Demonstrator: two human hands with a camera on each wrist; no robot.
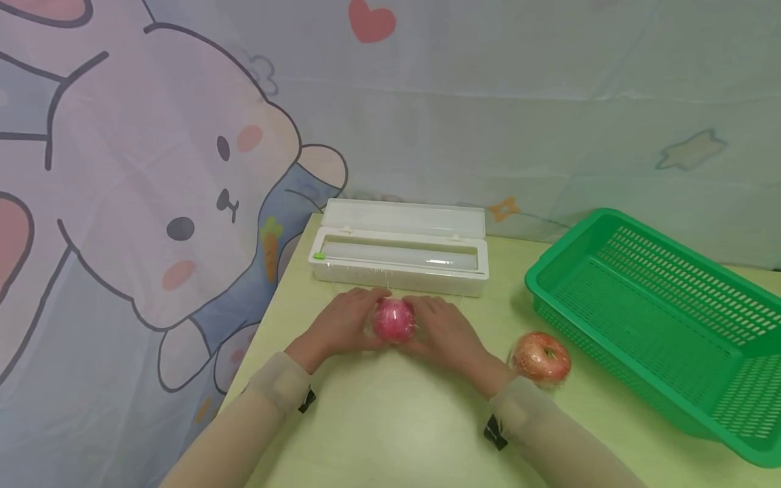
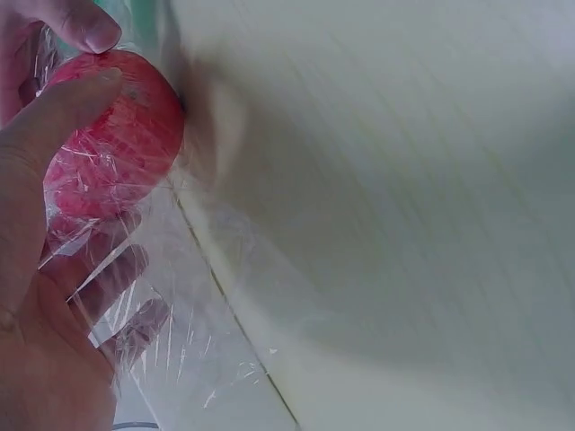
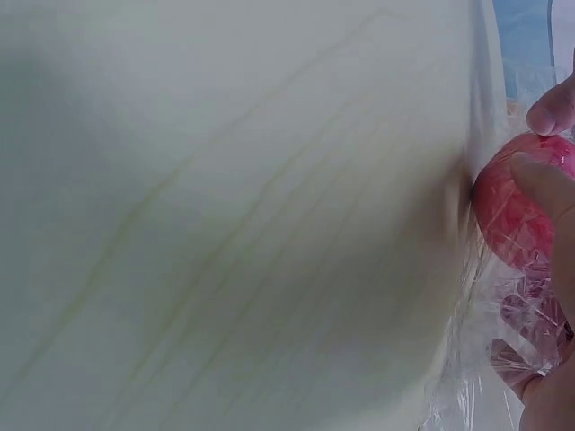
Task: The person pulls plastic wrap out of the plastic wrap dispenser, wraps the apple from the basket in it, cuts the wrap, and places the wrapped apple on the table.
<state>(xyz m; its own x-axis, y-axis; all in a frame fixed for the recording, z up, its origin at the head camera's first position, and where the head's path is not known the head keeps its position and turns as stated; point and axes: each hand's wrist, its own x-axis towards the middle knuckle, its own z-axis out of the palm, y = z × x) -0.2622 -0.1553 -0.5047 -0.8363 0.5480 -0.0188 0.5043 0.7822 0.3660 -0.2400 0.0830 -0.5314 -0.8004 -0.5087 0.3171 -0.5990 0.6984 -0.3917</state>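
Observation:
A pinkish-red apple (image 1: pixel 394 320) sits on the table between both hands, with clear plastic wrap (image 2: pixel 211 314) around it and trailing off loose. My left hand (image 1: pixel 350 321) holds it from the left, thumb on its surface and the other fingers behind the film. From the opposite side my right hand (image 1: pixel 444 332) grips it, its thumb also against the fruit. In the left wrist view both thumbs meet near the top of the apple (image 2: pixel 126 135). The right wrist view shows only part of the apple (image 3: pixel 508 211) at its edge, with crumpled film below.
Behind the hands stands a white cling film box (image 1: pixel 399 278), lid raised, roll inside, green slider at its left end. A second apple (image 1: pixel 541 358), wrapped in film, lies near the right forearm. A green basket (image 1: pixel 622 359) stands at the right. A printed cloth hangs behind the table.

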